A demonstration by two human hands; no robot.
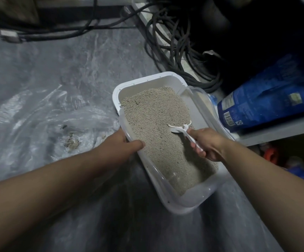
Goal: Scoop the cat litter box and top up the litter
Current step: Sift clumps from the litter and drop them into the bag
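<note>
The box sits on the floor, full of litter. The left hand grips its left rim. The right hand grips a white scoop, its head dug into the litter. A blue bag lies to the right.

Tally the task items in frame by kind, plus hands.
White plastic litter box: 1
White plastic slotted scoop: 1
Blue litter bag: 1
Clear plastic waste bag: 1
Hands: 2, left hand, right hand
Total: 6
</note>
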